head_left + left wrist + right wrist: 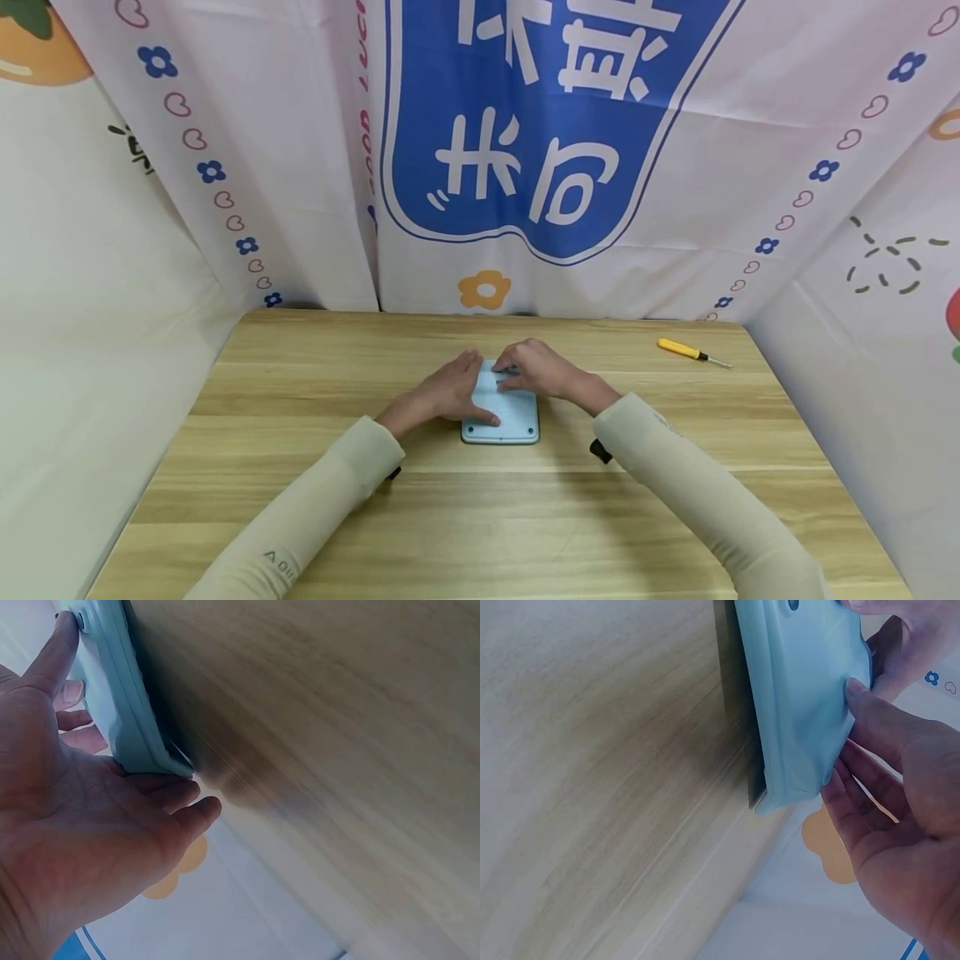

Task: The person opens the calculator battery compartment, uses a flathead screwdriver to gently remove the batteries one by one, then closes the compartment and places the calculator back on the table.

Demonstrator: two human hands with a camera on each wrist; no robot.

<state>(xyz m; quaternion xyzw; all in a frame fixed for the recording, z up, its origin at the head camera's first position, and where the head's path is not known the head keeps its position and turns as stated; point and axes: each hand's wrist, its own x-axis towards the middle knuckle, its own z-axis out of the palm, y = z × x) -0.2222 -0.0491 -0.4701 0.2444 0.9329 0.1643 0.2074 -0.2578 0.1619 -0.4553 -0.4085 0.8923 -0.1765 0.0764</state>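
A flat light-blue plastic device [513, 417] with rounded corners lies on the wooden table, its smooth side with small dark corner screws facing up. My left hand [452, 387] holds it from the left, thumb across the face and fingers along the far left edge. In the left wrist view, fingertips bend round the corner of its casing [112, 697]. My right hand [542, 369] grips the far end, with thumb and index finger close to a small dark slot. Seen from the right wrist, that thumb presses the casing [802, 712] while the other fingers sit at its edge.
A yellow-handled screwdriver [692, 352] lies at the far right of the wooden table [480, 517]. Printed white curtains [322, 208] hang behind the table and along both sides.
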